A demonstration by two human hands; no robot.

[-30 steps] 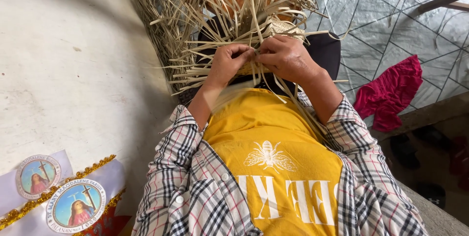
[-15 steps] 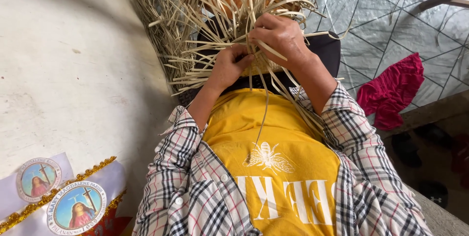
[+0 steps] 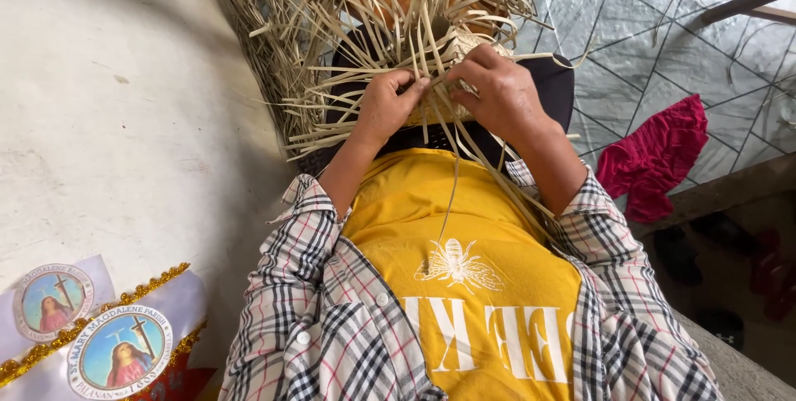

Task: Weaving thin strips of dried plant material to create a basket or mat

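Straw-coloured strips (image 3: 390, 28) fan out from a half-woven piece (image 3: 452, 77) resting above the yellow shirt (image 3: 464, 268). Left hand (image 3: 388, 106) and right hand (image 3: 502, 94) meet there, each pinching strips, fingers pressed together.

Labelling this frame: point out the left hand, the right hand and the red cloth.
left hand (image 3: 388, 109), head view, on the back of the hand.
right hand (image 3: 502, 94), head view, on the back of the hand.
red cloth (image 3: 655, 156), head view, on its crumpled middle.
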